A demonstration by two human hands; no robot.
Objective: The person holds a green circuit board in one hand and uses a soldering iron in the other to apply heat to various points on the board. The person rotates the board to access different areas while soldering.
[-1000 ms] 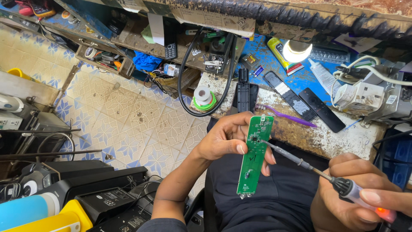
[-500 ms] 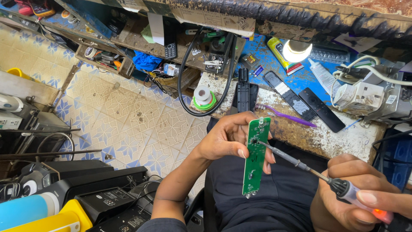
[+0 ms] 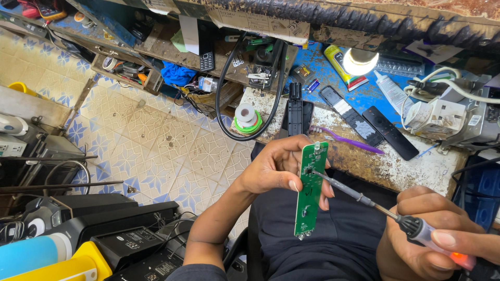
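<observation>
Above the lap, left hand (image 3: 271, 169) grips a long green circuit board (image 3: 310, 190); right hand (image 3: 429, 242) grips a soldering iron (image 3: 385, 211) touching it.

— What did the left hand (image 3: 273, 169) hold?
— A green circuit board (image 3: 310, 190), upright.
— And the right hand (image 3: 427, 237)?
— It gripped a soldering iron (image 3: 396, 221), tip touching the board.

Glossy green circuit board (image 3: 310, 188), metal-shafted screwdriver (image 3: 359, 196), rough, stained workbench (image 3: 416, 167).
</observation>
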